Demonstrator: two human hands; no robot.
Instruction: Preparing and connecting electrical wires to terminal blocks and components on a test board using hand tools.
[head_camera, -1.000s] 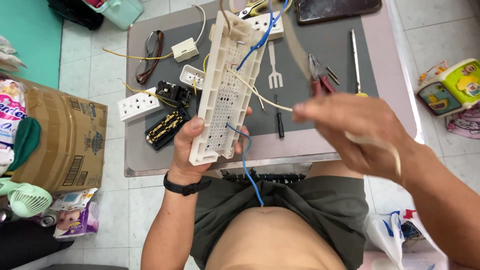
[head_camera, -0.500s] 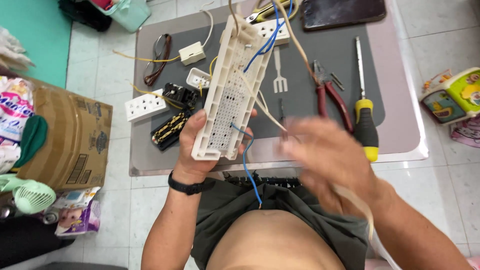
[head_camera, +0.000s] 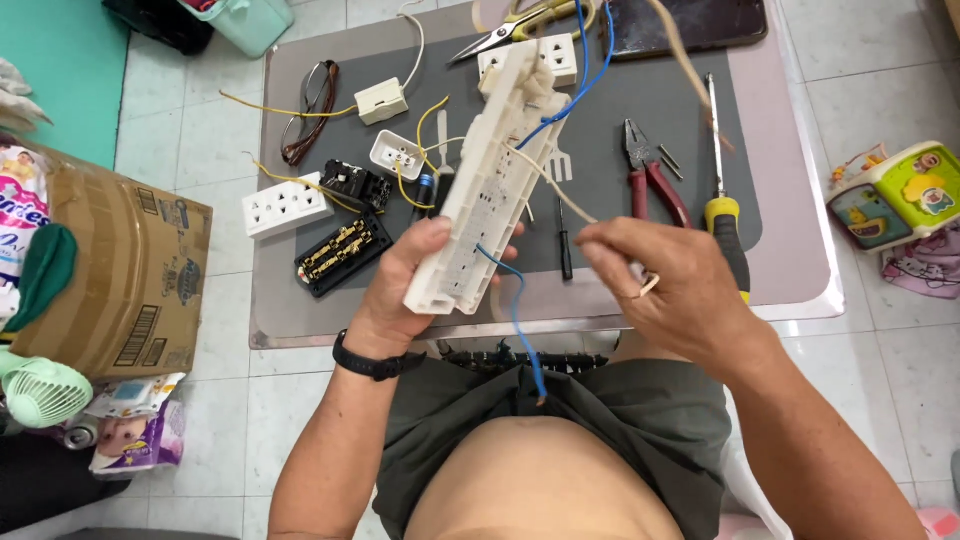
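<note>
Two hands work above a low table (head_camera: 300, 310) with a dark mat. At far left, a cardboard box (head_camera: 130, 290) stands on the tiled floor with a green cloth draped over its edge; what lies inside cannot be told. A small green fan (head_camera: 40, 392) sits beside it.

On the table's left part lie a white multi-socket block (head_camera: 285, 205), a black terminal insert (head_camera: 343, 252), a small white socket housing (head_camera: 397, 154) with yellow wires leading from it, and a small cream junction box (head_camera: 381, 101).

The left hand (head_camera: 420, 280) grips the lower end of the long white power strip body (head_camera: 490, 185), fingers wrapped around it, holding it tilted above the table's near edge. A blue wire (head_camera: 515, 310) hangs from the strip toward the lap.

The right hand (head_camera: 665, 280) pinches a cream wire (head_camera: 555, 190) that runs up to the strip. Half a second earlier this hand was lower and blurred, near the waist; it now sits higher, level with the table edge, and is sharp. The strip has kept its position in the left hand.

Further right on the mat lie a small black screwdriver (head_camera: 565, 245), red-handled pliers (head_camera: 655, 180) and a yellow-and-black screwdriver (head_camera: 725, 215). A colourful toy box (head_camera: 895, 195) stands on the floor at far right.
</note>
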